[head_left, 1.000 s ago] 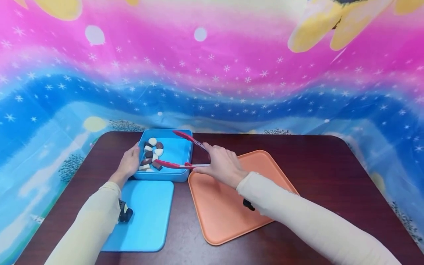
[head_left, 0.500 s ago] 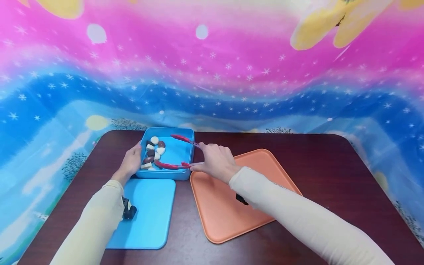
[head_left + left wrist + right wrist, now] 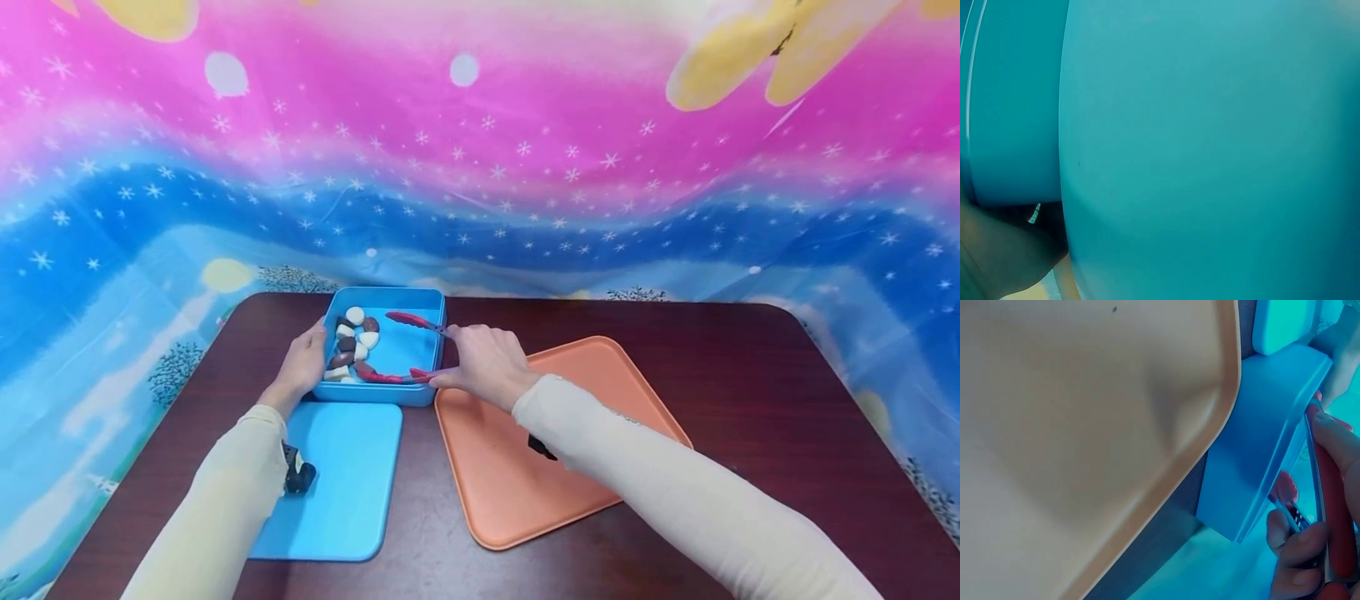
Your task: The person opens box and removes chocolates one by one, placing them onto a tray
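Observation:
My right hand grips a pair of red-tipped tongs from the right, thumb on one arm and fingers on the other in the right wrist view. The tongs' arms are spread inside a blue box. Their nearer tip overlaps a brown piece at the box's front. Several white and brown chocolate-like pieces lie along the box's left side. My left hand rests against the outside of the box's left wall, its fingers extended along it; part of this hand shows beside the box in the left wrist view.
A flat blue lid lies in front of the box, under my left forearm. To the right is an orange tray, partly covered by my right arm. The dark wooden table meets a patterned cloth backdrop at the back.
The tongs have come lower into the box, and their nearer tip stays by the brown piece. My left hand keeps its place at the box wall. The head view has shifted slightly.

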A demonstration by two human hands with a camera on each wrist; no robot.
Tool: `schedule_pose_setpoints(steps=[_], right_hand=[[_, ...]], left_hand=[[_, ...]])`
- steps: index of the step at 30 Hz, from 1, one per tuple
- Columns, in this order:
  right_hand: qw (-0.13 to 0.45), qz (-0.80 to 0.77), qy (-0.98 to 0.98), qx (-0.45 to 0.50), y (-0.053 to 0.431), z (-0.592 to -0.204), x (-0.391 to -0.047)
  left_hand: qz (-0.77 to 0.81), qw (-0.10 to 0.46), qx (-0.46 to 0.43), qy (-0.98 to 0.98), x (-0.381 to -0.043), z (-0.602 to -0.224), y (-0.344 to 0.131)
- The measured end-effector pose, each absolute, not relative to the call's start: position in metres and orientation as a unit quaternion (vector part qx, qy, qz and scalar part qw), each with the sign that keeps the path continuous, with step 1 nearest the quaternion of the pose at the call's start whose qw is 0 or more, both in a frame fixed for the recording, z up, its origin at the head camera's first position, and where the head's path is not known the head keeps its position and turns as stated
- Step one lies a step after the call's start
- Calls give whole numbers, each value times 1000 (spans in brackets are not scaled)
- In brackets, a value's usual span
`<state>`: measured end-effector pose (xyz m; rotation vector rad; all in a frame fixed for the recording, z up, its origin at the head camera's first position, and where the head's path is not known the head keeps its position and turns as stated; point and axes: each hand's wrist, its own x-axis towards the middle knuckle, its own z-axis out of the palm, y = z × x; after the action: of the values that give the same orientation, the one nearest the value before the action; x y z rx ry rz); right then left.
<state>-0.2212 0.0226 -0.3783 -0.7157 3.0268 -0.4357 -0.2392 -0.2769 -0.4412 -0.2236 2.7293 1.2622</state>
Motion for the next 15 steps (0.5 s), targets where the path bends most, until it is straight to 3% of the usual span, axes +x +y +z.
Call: schedule_pose_setpoints(steps=[15], right_hand=[[33, -90, 963, -250, 10, -375, -220]], left_hand=[[420, 75, -80, 901, -238, -440, -277]])
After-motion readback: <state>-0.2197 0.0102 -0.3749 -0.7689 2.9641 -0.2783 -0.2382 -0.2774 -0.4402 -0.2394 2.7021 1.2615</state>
